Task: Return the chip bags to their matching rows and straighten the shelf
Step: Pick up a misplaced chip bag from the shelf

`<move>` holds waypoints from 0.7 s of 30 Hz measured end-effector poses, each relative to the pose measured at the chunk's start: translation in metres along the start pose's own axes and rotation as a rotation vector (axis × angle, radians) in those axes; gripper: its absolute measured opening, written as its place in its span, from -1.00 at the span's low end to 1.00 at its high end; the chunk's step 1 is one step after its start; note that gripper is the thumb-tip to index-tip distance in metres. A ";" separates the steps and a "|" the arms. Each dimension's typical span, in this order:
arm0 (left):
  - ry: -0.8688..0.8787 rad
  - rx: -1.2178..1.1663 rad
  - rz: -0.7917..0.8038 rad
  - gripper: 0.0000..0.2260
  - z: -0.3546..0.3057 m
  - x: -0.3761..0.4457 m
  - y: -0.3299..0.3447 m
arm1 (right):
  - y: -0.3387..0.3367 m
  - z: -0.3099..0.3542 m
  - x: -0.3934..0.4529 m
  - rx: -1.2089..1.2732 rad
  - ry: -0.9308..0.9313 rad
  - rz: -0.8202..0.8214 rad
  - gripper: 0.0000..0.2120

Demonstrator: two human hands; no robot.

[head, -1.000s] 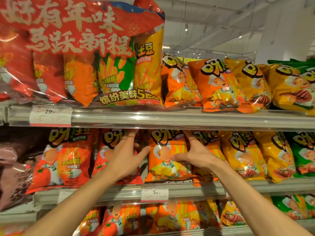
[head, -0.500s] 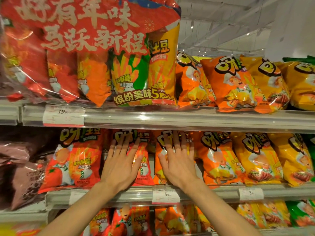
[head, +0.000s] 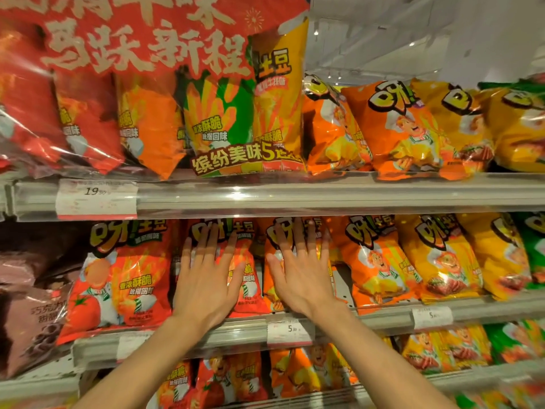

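Observation:
On the middle shelf (head: 236, 332) chip bags stand in rows by colour: red, then orange, yellow and green to the right. My left hand (head: 206, 278) lies flat with straight fingers against a red chip bag (head: 249, 278). My right hand (head: 300, 273) presses flat, fingers spread, on an orange chip bag (head: 274, 246) just right of it. Another red chip bag (head: 118, 278) stands left of my left hand, and an orange chip bag (head: 380, 267) stands right of my right hand. Neither hand grips anything.
A large multi-pack (head: 147, 93) fills the top shelf's left, with orange and yellow bags (head: 413, 128) to its right. Brown bags (head: 26, 308) stand at the far left. White price tags (head: 287, 330) sit on the shelf rails. More bags (head: 230, 379) fill the shelf below.
Both hands went from gripping the sides of an orange bag to lying flat on two neighbouring bags. The view shifted left and closer to the shelf.

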State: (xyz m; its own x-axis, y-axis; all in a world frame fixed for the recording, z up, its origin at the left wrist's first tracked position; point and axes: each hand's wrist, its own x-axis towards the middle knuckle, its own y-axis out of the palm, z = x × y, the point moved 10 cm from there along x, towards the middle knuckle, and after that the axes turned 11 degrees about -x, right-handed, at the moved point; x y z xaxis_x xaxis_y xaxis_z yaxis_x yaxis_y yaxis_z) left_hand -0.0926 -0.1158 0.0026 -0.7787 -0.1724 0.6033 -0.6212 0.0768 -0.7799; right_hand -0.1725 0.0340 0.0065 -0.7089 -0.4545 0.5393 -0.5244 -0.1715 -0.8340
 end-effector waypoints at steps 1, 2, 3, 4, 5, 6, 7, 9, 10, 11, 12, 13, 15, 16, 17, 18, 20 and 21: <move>-0.001 -0.007 -0.012 -0.43 -0.001 0.000 -0.002 | -0.001 -0.003 0.000 0.081 -0.002 0.003 -0.37; -0.002 -0.030 -0.037 -0.45 -0.002 -0.001 -0.006 | -0.003 -0.007 0.000 0.173 0.004 0.007 -0.36; -0.002 -0.071 -0.076 -0.47 -0.004 -0.001 -0.012 | -0.006 -0.013 0.000 0.253 0.016 0.007 -0.37; 0.001 -0.124 -0.120 -0.49 -0.009 -0.001 -0.019 | -0.011 -0.023 -0.001 0.314 0.034 -0.007 -0.40; 0.010 -0.190 -0.166 -0.52 -0.017 -0.002 -0.025 | -0.018 -0.036 -0.002 0.345 0.060 -0.038 -0.45; 0.025 -0.264 -0.209 -0.55 -0.029 -0.001 -0.031 | -0.025 -0.052 -0.002 0.350 0.093 -0.075 -0.49; 0.037 -0.344 -0.238 -0.58 -0.043 0.000 -0.035 | -0.032 -0.072 -0.002 0.347 0.131 -0.105 -0.52; 0.041 -0.505 -0.217 -0.63 -0.077 0.005 -0.032 | -0.044 -0.116 -0.002 0.323 0.204 -0.140 -0.59; 0.042 -0.580 -0.182 -0.65 -0.097 0.009 -0.026 | -0.047 -0.138 -0.001 0.295 0.232 -0.142 -0.61; 0.036 -0.646 -0.139 -0.66 -0.116 0.014 -0.019 | -0.049 -0.160 -0.001 0.265 0.255 -0.122 -0.62; 0.021 -0.696 -0.092 -0.66 -0.134 0.019 -0.009 | -0.048 -0.180 -0.001 0.240 0.271 -0.081 -0.62; -0.001 -0.732 -0.038 -0.66 -0.151 0.023 0.003 | -0.045 -0.198 -0.001 0.217 0.281 -0.029 -0.61; -0.049 -0.784 0.082 -0.59 -0.180 0.032 0.029 | -0.036 -0.225 -0.004 0.193 0.273 0.068 -0.60; -0.079 -0.813 0.144 -0.54 -0.191 0.036 0.042 | -0.031 -0.234 -0.005 0.200 0.255 0.115 -0.59; -0.108 -0.840 0.205 -0.49 -0.201 0.039 0.054 | -0.025 -0.240 -0.006 0.215 0.231 0.166 -0.57; -0.130 -0.858 0.257 -0.45 -0.209 0.043 0.065 | -0.019 -0.243 -0.007 0.229 0.205 0.216 -0.53; -0.155 -0.876 0.319 -0.36 -0.220 0.051 0.081 | -0.008 -0.246 -0.010 0.254 0.157 0.296 -0.43; -0.176 -0.880 0.345 -0.31 -0.223 0.054 0.087 | -0.003 -0.247 -0.011 0.278 0.143 0.331 -0.36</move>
State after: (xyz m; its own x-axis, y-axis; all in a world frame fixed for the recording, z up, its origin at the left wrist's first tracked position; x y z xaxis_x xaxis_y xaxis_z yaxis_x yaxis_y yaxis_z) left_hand -0.2089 0.1009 0.0044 -0.9511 -0.1418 0.2746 -0.2597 0.8482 -0.4616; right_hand -0.2793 0.2557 0.0318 -0.8854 -0.4026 0.2325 -0.1258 -0.2740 -0.9535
